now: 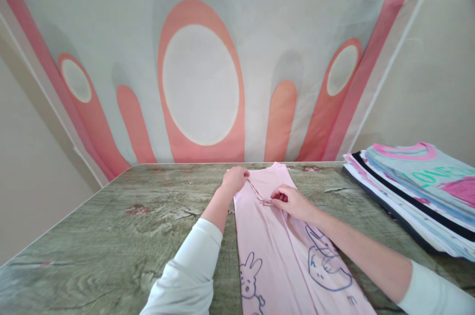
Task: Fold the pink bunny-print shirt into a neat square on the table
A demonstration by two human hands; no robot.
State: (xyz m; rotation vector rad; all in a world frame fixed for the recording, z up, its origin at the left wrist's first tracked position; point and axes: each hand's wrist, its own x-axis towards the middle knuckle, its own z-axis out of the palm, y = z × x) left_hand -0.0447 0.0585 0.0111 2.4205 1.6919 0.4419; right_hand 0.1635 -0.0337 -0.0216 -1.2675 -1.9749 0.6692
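left hand (235, 181) on pink garment (261, 250)

Pale pink cloth garment (265, 241) with dark blue outline drawings, including a rabbit (248, 280); grey-green wood-grain tabletop (111, 246); folded light-grey cloth shirt (447, 160) with pink neckband, green lettering.

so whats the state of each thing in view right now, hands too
Pink garment: spread lengthwise on the table, lightly creased
Cord: running slantwise across the garment's far end
Left hand: fingertips pinched at the garment's far left corner
Right hand: fingers curled at the cord's near end, grip unclear
Clothes: folded, stacked on the right
White sleeves: ending partway along the forearms
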